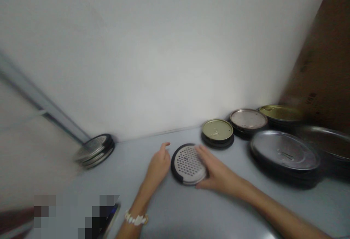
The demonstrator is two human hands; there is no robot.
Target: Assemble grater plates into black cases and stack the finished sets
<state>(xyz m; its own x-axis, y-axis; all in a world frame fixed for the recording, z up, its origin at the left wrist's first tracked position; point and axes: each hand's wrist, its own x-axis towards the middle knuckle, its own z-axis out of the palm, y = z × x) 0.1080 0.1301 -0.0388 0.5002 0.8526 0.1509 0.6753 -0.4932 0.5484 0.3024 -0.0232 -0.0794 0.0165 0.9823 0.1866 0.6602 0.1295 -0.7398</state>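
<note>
A round perforated metal disc with a black rim point(188, 164) is on the grey table in front of me. My right hand point(212, 169) grips its right edge, fingers over the far side and thumb at the near side. Just left of the disc is my left hand point(160, 164), apart from it. One of its fingers stretches out and bends toward the disc, while the others are mostly hidden; I see nothing held there. Behind the disc, a gold-coloured round lid point(217, 130) lies on a dark round base.
Similar perforated discs point(94, 149) are stacked at the far left by the wall. On the right are a silver lid point(284, 149), a greyish lid point(248, 119) and another gold lid point(281, 112). A brown cardboard surface point(322, 71) rises behind them. Part of the lower left is pixelated.
</note>
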